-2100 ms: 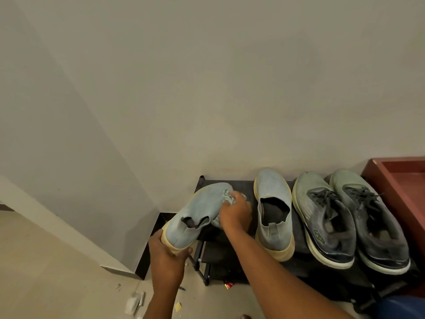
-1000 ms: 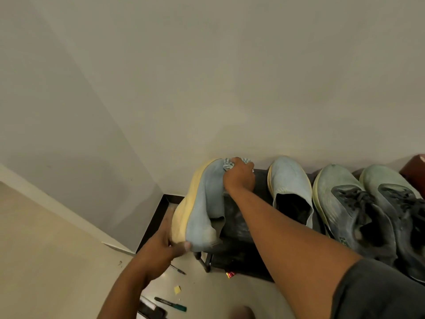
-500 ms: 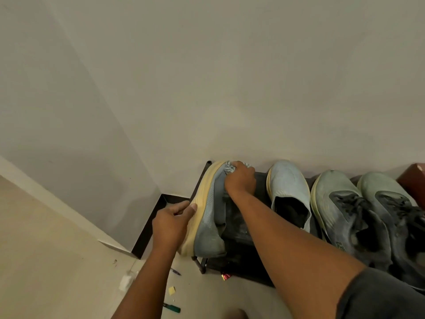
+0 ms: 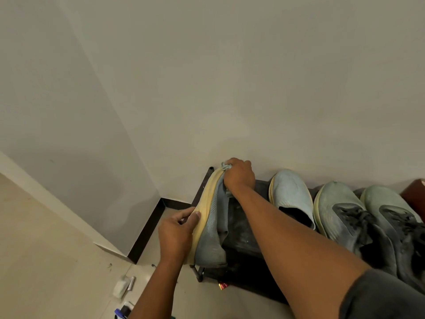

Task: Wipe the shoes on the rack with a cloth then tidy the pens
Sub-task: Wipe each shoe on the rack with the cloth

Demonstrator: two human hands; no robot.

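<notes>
Your left hand [image 4: 176, 233] presses curled fingers on the yellow sole of the pale blue knit slip-on shoe [image 4: 210, 226], tipped on its side at the black rack [image 4: 239, 238]'s left end, long axis lower-left to upper-right, toe toward the wall. Your right hand [image 4: 239, 176] grips a crumpled grey cloth [image 4: 226, 166] at the toe. Shoes counted: four. Cloths: one.

black rack [image 4: 243, 236] holds 4 shoes: blue one [image 4: 210, 231] tipped on its side at left end, its mate [image 4: 291, 194] + 2 grey-green sneakers [image 4: 340, 210] upright.
</notes>
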